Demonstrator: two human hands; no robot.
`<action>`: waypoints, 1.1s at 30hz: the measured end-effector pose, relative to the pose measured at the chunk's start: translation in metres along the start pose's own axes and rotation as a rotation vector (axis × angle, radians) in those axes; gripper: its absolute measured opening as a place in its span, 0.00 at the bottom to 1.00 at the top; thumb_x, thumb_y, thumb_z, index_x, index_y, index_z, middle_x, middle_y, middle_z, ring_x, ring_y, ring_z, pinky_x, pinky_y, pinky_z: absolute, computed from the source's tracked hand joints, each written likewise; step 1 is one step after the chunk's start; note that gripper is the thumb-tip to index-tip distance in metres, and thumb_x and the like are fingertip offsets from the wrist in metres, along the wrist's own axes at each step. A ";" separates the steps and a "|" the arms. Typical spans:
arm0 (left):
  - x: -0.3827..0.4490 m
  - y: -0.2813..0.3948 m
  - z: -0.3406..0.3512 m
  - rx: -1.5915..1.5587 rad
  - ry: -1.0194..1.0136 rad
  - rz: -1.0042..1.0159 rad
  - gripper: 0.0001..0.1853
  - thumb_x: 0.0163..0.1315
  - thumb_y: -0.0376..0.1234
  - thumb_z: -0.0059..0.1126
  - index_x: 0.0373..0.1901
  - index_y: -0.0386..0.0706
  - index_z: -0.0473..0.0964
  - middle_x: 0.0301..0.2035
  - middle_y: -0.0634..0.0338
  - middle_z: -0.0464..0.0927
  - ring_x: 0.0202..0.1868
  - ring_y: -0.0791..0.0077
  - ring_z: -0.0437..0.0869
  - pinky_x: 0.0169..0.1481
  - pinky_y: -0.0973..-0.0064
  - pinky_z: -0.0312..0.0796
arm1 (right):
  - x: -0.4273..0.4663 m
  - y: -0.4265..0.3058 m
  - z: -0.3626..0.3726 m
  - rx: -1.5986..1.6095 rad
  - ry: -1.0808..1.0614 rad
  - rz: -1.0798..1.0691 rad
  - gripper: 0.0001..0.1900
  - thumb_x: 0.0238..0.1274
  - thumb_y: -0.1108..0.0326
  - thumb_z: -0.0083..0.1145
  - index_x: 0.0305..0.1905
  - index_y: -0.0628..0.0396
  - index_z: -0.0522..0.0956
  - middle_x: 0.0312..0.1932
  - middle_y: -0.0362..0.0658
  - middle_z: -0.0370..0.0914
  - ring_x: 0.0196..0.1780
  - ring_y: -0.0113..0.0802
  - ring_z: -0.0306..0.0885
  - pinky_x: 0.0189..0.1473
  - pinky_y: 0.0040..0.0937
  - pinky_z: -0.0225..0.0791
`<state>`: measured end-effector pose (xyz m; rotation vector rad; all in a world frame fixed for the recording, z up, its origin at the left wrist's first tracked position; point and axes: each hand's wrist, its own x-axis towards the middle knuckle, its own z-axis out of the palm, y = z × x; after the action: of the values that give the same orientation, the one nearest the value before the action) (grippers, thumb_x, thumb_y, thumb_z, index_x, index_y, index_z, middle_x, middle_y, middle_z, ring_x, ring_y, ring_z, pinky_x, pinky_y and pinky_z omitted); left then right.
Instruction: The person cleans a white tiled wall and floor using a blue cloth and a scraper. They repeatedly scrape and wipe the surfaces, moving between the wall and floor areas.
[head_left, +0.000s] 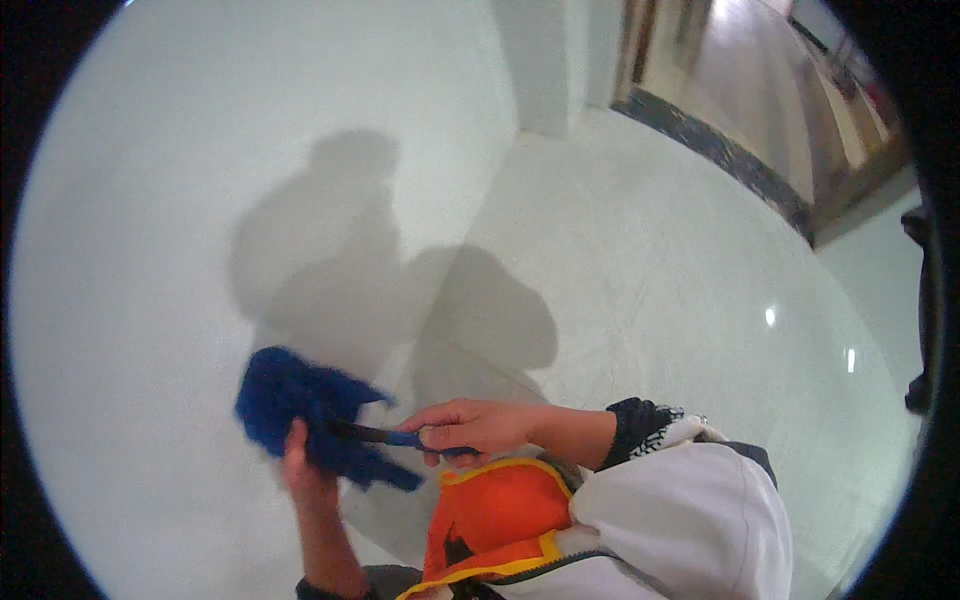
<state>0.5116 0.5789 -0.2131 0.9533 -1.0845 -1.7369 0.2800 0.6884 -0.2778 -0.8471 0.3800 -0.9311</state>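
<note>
My left hand (307, 472) holds a bunched dark blue cloth (281, 394), with loose corners of it hanging out toward the right. In my right hand (484, 427) is the blue handle of a slim hand tool (405, 438). The tool points left, and its far end meets the cloth in my left hand. The cloth hides or blurs that end, so I cannot tell what kind of tool it is. Both hands are in front of my body, above the floor and near a pale wall.
A pale wall (150, 225) is on the left, beside a light tiled floor (637, 300). At the upper right, a dark marble threshold (712, 154) crosses a doorway. A dark object (928, 307) shows at the right rim. An orange apron with yellow edging (502, 502) covers my front.
</note>
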 end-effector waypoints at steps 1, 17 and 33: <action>-0.045 -0.022 0.009 -0.352 -0.137 -0.204 0.27 0.61 0.38 0.54 0.60 0.41 0.64 0.51 0.52 0.74 0.52 0.58 0.76 0.56 0.56 0.71 | -0.026 0.018 0.028 -0.033 0.133 0.090 0.23 0.72 0.56 0.41 0.66 0.51 0.62 0.39 0.40 0.73 0.26 0.21 0.62 0.24 0.16 0.57; -0.468 0.167 -0.081 1.258 0.969 1.227 0.44 0.47 0.31 0.73 0.64 0.39 0.56 0.51 0.51 0.72 0.51 0.65 0.75 0.59 0.69 0.66 | -0.207 0.145 0.289 -0.016 0.372 -0.008 0.22 0.70 0.60 0.45 0.65 0.54 0.63 0.33 0.42 0.75 0.21 0.23 0.64 0.21 0.20 0.58; -0.330 0.020 -0.239 2.259 -0.480 0.998 0.22 0.57 0.32 0.47 0.56 0.51 0.70 0.57 0.54 0.66 0.45 0.63 0.75 0.49 0.62 0.68 | -0.091 0.124 0.375 -0.021 0.606 -0.365 0.25 0.70 0.59 0.44 0.68 0.52 0.59 0.34 0.43 0.72 0.21 0.22 0.61 0.19 0.19 0.55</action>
<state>0.8458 0.8126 -0.2211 0.6087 -3.0031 0.7869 0.5295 0.9790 -0.1441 -0.6487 0.7731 -1.5295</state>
